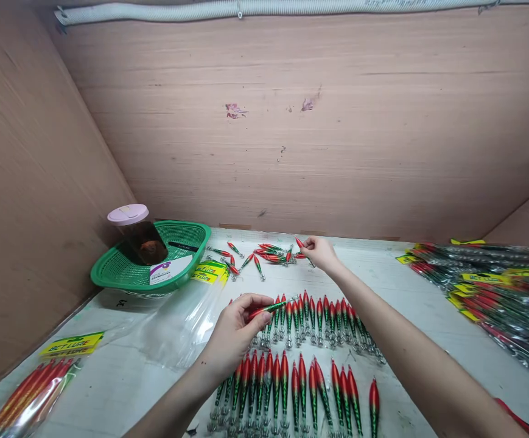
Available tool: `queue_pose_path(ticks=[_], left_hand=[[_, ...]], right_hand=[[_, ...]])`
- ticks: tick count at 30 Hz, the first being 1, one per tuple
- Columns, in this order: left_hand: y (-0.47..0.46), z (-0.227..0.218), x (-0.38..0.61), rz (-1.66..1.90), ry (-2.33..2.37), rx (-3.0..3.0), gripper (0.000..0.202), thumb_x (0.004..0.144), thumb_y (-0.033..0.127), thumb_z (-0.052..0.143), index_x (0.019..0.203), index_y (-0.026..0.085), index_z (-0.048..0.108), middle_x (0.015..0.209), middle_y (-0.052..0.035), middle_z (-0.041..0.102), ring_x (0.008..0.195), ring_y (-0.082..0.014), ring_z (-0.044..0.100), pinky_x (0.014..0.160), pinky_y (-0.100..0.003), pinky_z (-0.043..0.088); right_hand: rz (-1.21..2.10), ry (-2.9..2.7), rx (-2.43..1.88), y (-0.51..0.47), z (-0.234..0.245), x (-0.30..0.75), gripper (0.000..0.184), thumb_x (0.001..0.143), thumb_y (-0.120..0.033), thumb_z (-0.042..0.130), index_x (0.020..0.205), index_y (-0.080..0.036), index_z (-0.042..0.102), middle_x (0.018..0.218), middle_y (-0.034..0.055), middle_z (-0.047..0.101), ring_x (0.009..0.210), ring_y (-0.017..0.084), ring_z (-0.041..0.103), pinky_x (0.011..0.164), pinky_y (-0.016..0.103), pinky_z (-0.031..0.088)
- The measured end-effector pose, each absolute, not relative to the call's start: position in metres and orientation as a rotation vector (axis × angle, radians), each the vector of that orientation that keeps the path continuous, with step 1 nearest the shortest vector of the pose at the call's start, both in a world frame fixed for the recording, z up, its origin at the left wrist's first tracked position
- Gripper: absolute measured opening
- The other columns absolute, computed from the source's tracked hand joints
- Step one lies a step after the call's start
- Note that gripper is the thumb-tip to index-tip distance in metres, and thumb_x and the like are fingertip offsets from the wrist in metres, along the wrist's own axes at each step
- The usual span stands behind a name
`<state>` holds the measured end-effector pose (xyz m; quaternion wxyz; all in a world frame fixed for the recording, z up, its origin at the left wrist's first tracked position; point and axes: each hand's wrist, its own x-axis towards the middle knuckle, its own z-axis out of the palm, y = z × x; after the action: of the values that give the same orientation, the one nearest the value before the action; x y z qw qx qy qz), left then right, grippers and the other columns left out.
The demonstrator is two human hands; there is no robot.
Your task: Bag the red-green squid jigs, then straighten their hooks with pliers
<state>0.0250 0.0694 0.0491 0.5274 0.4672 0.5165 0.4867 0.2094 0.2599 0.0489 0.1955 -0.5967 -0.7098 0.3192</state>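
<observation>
My left hand (237,325) is closed around a red-and-green fishing lure (274,307), pinched between thumb and fingers, its hooked end pointing right. Further back, my right hand (321,252) pinches another lure (299,243) at the right side of a loose scatter of lures (271,258). Below both hands lie two lined-up rows of the same lures: a rear row (319,313) and a front row (285,380), red ends away from me and wire hooks toward me. My left hand and forearm cover the left part of these rows.
A green basket (200,234) at the back left holds a lidded cup (139,234), a card and a black pen. Clear plastic bags (173,328) lie beside it. Packaged lures are at front left (40,389) and piled at right (487,292). Wooden panels enclose the table.
</observation>
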Motion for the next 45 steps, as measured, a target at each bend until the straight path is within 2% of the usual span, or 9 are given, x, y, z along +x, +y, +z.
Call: queue_pose_path(ticks=[5, 8, 12, 15, 23, 30, 36, 40, 45], left_hand=[[0.066, 0.06, 0.019, 1.261, 1.23, 0.997, 0.042, 0.061, 0.03, 0.083, 0.097, 0.018, 0.065, 0.076, 0.0015, 0.065, 0.077, -0.0127, 0.06, 0.077, -0.026, 0.047], [0.065, 0.065, 0.025, 1.267, 1.154, 0.893, 0.043, 0.057, 0.032, 0.087, 0.091, 0.017, 0.064, 0.078, 0.0016, 0.067, 0.078, -0.0112, 0.063, 0.074, -0.022, 0.048], [0.059, 0.071, 0.042, 1.139, 1.027, 0.772, 0.048, 0.054, 0.036, 0.089, 0.089, 0.016, 0.062, 0.079, 0.0002, 0.068, 0.076, -0.0133, 0.068, 0.07, -0.022, 0.051], [0.054, 0.077, 0.058, 1.099, 0.95, 0.745, 0.048, 0.055, 0.034, 0.089, 0.088, 0.015, 0.06, 0.078, -0.0001, 0.067, 0.074, -0.0131, 0.068, 0.071, -0.024, 0.053], [0.04, 0.076, 0.093, 0.983, 0.911, 0.784, 0.041, 0.06, 0.028, 0.087, 0.09, 0.014, 0.063, 0.082, 0.0009, 0.062, 0.074, -0.0072, 0.06, 0.066, -0.018, 0.051], [0.036, 0.062, 0.127, 0.8, 0.901, 0.846, 0.046, 0.066, 0.028, 0.081, 0.103, 0.016, 0.056, 0.083, -0.0004, 0.059, 0.073, -0.0104, 0.061, 0.066, -0.023, 0.051], [0.047, 0.031, 0.17, 0.496, 1.204, 1.463, 0.045, 0.075, 0.015, 0.063, 0.117, 0.019, 0.047, 0.081, 0.0033, 0.054, 0.058, -0.0101, 0.058, 0.057, -0.024, 0.046], [0.051, 0.015, 0.194, 0.343, 1.297, 1.703, 0.05, 0.073, 0.011, 0.062, 0.121, 0.016, 0.049, 0.077, 0.0006, 0.059, 0.068, -0.0173, 0.062, 0.064, -0.029, 0.046], [0.054, 0.012, 0.201, 0.253, 1.417, 1.882, 0.054, 0.074, 0.009, 0.061, 0.126, 0.014, 0.048, 0.087, -0.0069, 0.065, 0.087, -0.0244, 0.064, 0.074, -0.032, 0.045]], right_hand=[[1.509, -1.756, -1.335, 0.207, 0.074, 0.226, 0.021, 0.093, -0.032, 0.058, 0.102, -0.013, 0.06, 0.092, 0.0025, 0.064, 0.071, 0.011, 0.062, 0.063, 0.027, 0.053], [1.783, -1.577, -1.154, 0.168, 0.083, 0.239, 0.019, 0.083, -0.03, 0.068, 0.084, -0.014, 0.057, 0.077, 0.0001, 0.064, 0.054, 0.005, 0.054, 0.052, 0.019, 0.047], [1.988, -1.39, -0.981, 0.131, 0.086, 0.254, 0.033, 0.064, -0.032, 0.081, 0.077, -0.015, 0.056, 0.075, 0.001, 0.066, 0.051, 0.004, 0.054, 0.05, 0.018, 0.046], [2.057, -1.318, -0.911, 0.111, 0.085, 0.263, 0.033, 0.062, -0.029, 0.083, 0.079, -0.014, 0.059, 0.073, 0.0005, 0.065, 0.052, 0.005, 0.056, 0.051, 0.018, 0.047], [2.098, -1.197, -0.871, 0.072, 0.083, 0.289, 0.031, 0.063, -0.023, 0.084, 0.079, -0.015, 0.058, 0.062, -0.0053, 0.058, 0.049, 0.006, 0.055, 0.048, 0.018, 0.047], [2.029, -1.139, -0.979, 0.051, 0.071, 0.321, 0.034, 0.064, -0.029, 0.084, 0.078, -0.016, 0.056, 0.062, -0.0053, 0.058, 0.048, 0.006, 0.056, 0.045, 0.017, 0.046], [1.93, -1.115, -1.156, 0.036, 0.06, 0.361, 0.037, 0.06, -0.033, 0.083, 0.08, -0.016, 0.057, 0.068, -0.0035, 0.06, 0.052, 0.006, 0.057, 0.048, 0.018, 0.047], [1.863, -1.147, -1.3, 0.03, 0.05, 0.377, 0.036, 0.06, -0.035, 0.08, 0.081, -0.016, 0.057, 0.064, -0.0038, 0.062, 0.052, 0.008, 0.058, 0.049, 0.019, 0.049], [1.713, -1.195, -1.601, 0.033, 0.01, 0.373, 0.026, 0.062, -0.018, 0.072, 0.076, -0.019, 0.049, 0.048, -0.0094, 0.055, 0.039, 0.009, 0.056, 0.039, 0.018, 0.045]])
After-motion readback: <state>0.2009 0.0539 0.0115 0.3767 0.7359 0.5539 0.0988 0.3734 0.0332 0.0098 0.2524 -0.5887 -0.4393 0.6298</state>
